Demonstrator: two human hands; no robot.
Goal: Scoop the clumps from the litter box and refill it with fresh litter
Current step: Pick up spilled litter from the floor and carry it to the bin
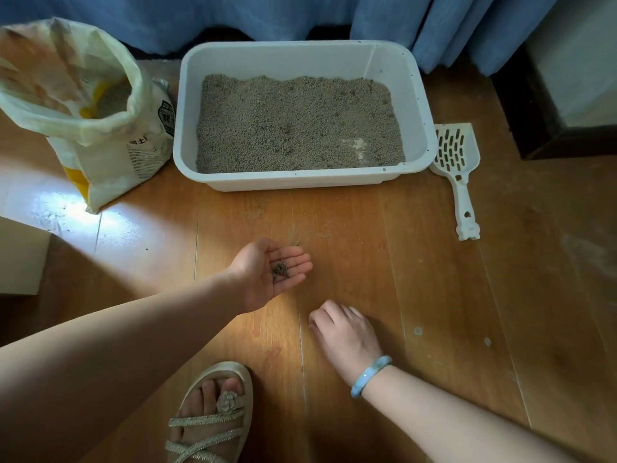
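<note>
Left hand (267, 275), palm-up, carries litter grains (279, 272); right hand (345, 334) touches the floor (434, 282) fingertips-down.

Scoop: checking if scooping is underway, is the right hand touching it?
Apart. The head view shows bare floor between the right hand and the scoop beside the litter box.

Right hand (345, 332) fingertips tucked under, hidden; litter bag (83, 105) print unreadable; sandal (213, 416) cut off at bottom edge.

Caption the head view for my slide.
Left hand holds stray litter grains; right hand low over the floor before litter box, scoop and bag.
</note>
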